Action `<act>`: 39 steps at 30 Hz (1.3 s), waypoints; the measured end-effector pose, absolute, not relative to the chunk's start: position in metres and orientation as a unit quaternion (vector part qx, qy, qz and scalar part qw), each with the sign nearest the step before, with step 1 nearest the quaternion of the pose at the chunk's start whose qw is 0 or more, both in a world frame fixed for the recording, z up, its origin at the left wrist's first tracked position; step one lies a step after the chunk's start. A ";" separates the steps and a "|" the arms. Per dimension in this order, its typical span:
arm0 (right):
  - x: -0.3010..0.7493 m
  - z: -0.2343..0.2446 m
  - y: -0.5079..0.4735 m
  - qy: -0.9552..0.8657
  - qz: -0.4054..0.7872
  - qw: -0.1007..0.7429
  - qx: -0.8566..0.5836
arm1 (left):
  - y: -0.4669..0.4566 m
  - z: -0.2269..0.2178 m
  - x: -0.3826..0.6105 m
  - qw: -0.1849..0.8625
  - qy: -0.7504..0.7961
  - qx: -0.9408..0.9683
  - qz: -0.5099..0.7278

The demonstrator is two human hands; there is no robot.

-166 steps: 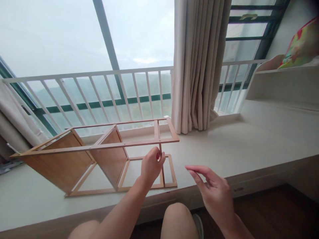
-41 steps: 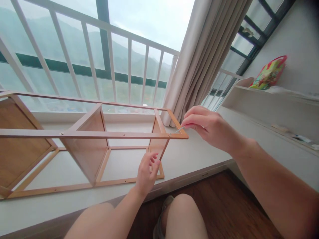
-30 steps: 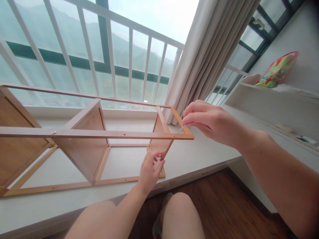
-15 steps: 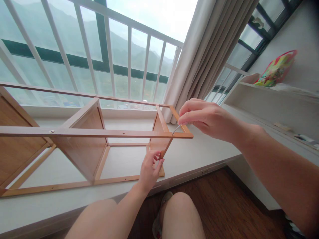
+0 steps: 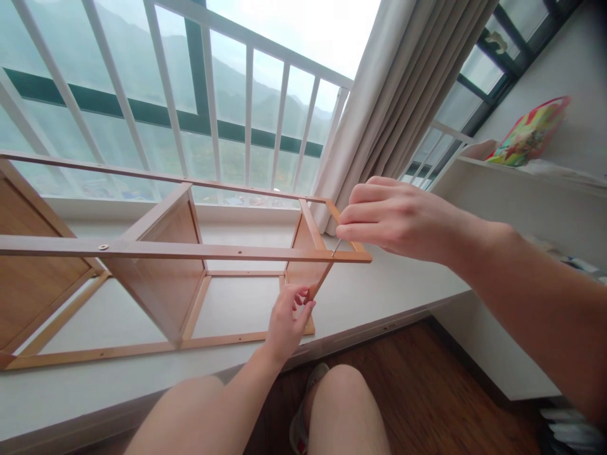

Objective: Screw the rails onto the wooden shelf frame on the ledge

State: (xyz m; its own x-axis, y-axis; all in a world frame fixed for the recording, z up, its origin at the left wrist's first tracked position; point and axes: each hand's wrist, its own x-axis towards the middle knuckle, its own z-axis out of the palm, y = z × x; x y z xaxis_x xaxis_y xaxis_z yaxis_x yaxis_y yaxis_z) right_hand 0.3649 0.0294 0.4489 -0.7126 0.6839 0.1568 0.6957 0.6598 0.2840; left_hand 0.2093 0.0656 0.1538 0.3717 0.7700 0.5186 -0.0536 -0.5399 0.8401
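Observation:
A wooden shelf frame (image 5: 213, 251) lies on its side, with flat panels standing between its long rails. My right hand (image 5: 393, 218) is closed around a slim metal hex key (image 5: 337, 246), mostly hidden by the fingers. The key's tip meets a screw (image 5: 333, 254) in the upper rail near the frame's right end. Lower down, my left hand (image 5: 288, 319) pinches the edge of the end panel (image 5: 310, 272) between thumb and fingers. Another panel (image 5: 161, 272) stands farther left in the frame.
The frame rests on a white window ledge (image 5: 379, 284), whose front edge runs before my knees. White railing bars (image 5: 249, 107) and a beige curtain (image 5: 393, 101) stand behind. To the right is a white shelf unit (image 5: 502, 208) with a colourful bag (image 5: 528, 136) on top.
My right hand has turned a little around the hex key, its wrist and fingers at a new angle. The left hand keeps its hold on the panel. The view has shifted slightly.

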 end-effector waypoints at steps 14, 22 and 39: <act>0.336 0.455 0.028 -0.801 -0.172 -0.122 -0.560 | 0.067 0.157 0.198 0.348 0.273 0.740 0.506; 0.290 0.466 0.036 -0.637 -0.007 -0.129 -0.760 | 0.067 0.157 0.182 0.343 0.286 0.737 0.507; 0.348 0.462 0.028 -0.802 -0.048 -0.025 -0.595 | 0.064 0.165 0.157 0.385 0.305 0.716 0.496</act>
